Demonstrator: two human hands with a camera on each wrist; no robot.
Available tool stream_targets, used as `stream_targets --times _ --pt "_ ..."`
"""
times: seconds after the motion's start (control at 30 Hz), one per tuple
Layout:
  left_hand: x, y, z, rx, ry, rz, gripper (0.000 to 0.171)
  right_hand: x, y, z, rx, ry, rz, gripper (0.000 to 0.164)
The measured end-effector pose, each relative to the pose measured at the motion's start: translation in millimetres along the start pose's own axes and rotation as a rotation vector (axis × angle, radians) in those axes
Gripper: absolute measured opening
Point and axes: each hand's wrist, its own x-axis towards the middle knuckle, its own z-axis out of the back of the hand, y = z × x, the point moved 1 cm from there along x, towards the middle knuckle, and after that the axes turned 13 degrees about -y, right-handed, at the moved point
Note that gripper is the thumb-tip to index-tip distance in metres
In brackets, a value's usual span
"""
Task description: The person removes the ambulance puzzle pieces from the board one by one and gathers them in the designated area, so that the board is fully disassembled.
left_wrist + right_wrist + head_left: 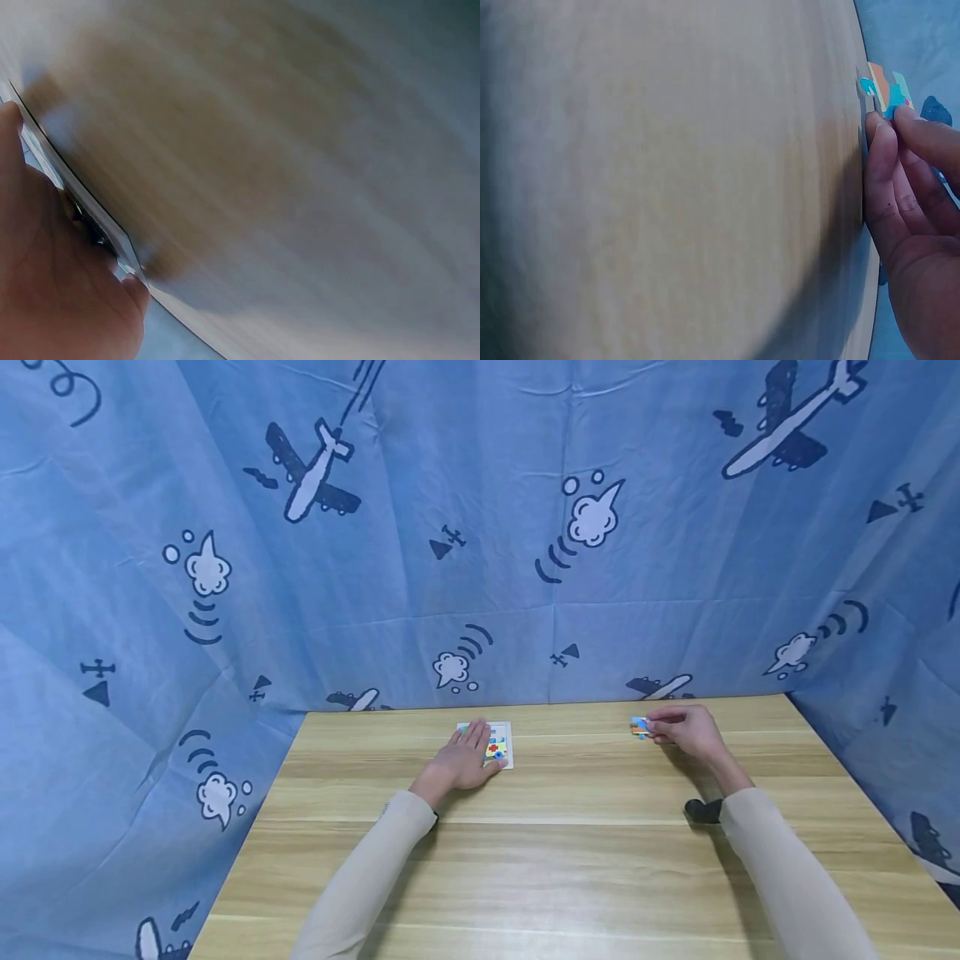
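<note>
My left hand (467, 763) lies over a small white-bordered picture puzzle (497, 748) near the table's back edge. Its fingers are extended across the left part, hiding much of the colourful print. The left wrist view shows the left hand (67, 255) against the thin edge of the puzzle (94, 211). Off to the right, my right hand (692, 729) pinches a small colourful puzzle piece (640, 727) between thumb and fingers. Orange, blue and green parts of that piece (885, 84) stick out past the fingertips of the right hand (919, 202) in the right wrist view.
Both hands are over a light wood-grain table (562, 868). Behind it hangs a blue curtain (510, 568) printed with planes and clouds, meeting the back edge. A dark rounded object (702, 811) shows beside the right cuff.
</note>
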Motion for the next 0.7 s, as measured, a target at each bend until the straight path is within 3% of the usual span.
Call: stream_targets --times 0.37,0.7 --pt "-0.5 -0.5 -1.3 -0.001 0.001 -0.002 0.085 4.2 -4.1 -0.5 -0.032 0.003 0.0 0.036" --pt "0.8 1.0 -3.3 0.014 -0.002 0.0 0.086 3.4 3.5 -6.4 -0.222 -0.04 0.065 0.039"
